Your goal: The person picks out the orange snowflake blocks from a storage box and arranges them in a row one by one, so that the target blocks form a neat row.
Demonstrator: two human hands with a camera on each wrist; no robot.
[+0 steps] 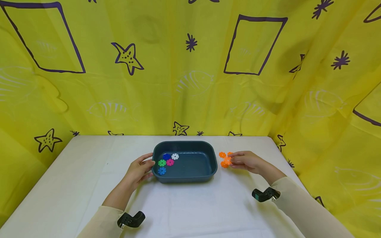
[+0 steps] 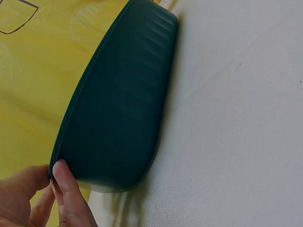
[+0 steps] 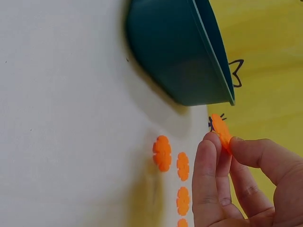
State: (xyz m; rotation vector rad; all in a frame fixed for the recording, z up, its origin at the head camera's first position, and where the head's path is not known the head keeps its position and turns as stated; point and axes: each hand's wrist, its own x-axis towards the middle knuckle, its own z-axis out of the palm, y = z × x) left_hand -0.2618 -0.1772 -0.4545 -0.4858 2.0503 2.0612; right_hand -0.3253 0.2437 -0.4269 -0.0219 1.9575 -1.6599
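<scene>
A dark teal rectangular tub (image 1: 190, 179) stands on the table. My left hand (image 1: 139, 170) grips its left rim, thumb on the inside edge and fingers outside, as the left wrist view (image 2: 71, 196) also shows. Between the thumb and fingers of my right hand (image 1: 248, 162) is an orange notched plastic disc (image 3: 220, 132), pinched and raised off the table, to the right of the tub. Several more orange discs (image 3: 162, 153) lie flat on the cloth beneath that hand. Inside the tub, toward its left, are dark blue (image 1: 166, 156), white, green, pink and blue discs.
A white cloth (image 1: 190, 208) covers the table. Behind it and along the sides hangs a yellow curtain (image 1: 166, 92) printed with stars, fish and frames. A black wrist camera (image 1: 131, 219) is strapped to each sleeve.
</scene>
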